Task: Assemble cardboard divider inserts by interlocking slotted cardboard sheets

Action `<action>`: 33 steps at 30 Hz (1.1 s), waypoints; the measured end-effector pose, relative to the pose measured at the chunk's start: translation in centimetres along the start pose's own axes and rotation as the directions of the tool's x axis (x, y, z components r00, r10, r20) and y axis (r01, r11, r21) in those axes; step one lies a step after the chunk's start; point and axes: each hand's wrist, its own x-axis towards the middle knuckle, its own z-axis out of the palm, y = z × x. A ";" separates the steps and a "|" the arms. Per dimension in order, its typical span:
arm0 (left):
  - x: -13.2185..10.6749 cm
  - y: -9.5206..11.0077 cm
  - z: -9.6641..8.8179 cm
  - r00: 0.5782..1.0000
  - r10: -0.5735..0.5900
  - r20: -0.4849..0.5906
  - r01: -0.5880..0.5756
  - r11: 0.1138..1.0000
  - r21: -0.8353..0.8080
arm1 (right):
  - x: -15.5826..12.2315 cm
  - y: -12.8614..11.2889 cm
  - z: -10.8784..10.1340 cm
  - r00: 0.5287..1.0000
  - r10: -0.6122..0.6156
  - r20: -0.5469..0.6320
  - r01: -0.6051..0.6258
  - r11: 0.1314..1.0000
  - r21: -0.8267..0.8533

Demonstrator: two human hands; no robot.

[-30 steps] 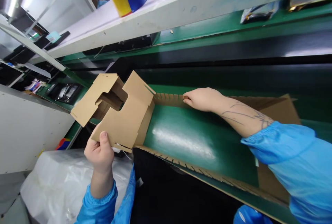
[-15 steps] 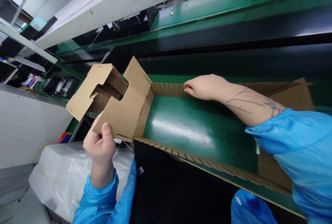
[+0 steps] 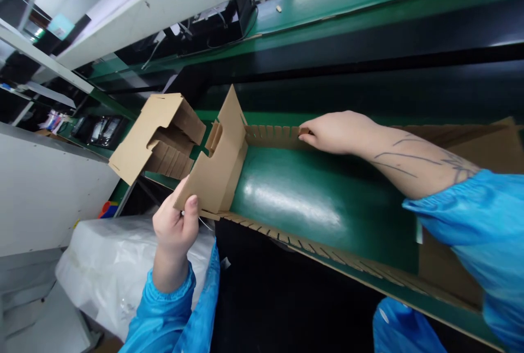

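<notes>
A long brown cardboard frame (image 3: 216, 175) with slotted side strips lies on the green bench surface (image 3: 286, 189), which shows through its middle. My left hand (image 3: 176, 222) is closed on the near corner of the frame's raised end flap, thumb on the inner face and fingers behind. My right hand (image 3: 335, 132) pinches the far slotted strip (image 3: 272, 136) by its upper edge, fingertips closed on the cardboard. Beyond the left end stands a similar folded cardboard piece (image 3: 137, 137) with a notch and slotted sides, apart from the flap. My right forearm partly covers the frame's right end.
A white shelf edge (image 3: 172, 1) crosses above the bench. Black equipment with cables (image 3: 213, 25) sits under it. A bulky translucent plastic bag (image 3: 110, 271) is at the lower left, beside a white panel (image 3: 49, 195). Black packs (image 3: 102, 129) lie farther left.
The end flap in my left hand has tilted up and moved right, and the gap to the folded piece behind it has widened. My right hand keeps its pinch while the view shifts slightly.
</notes>
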 end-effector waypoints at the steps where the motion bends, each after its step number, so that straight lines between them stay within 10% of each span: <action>1: 0.0 0.0 -0.1 1.000 -0.002 0.010 0.002 1.000 0.013 | 0.1 0.1 0.1 1.000 0.000 0.006 0.000 1.000 0.001; 33: -0.6 1.0 -0.2 0.939 0.120 0.323 -0.128 0.992 0.003 | 0.2 0.0 0.3 0.999 0.036 0.039 -0.035 0.999 -0.028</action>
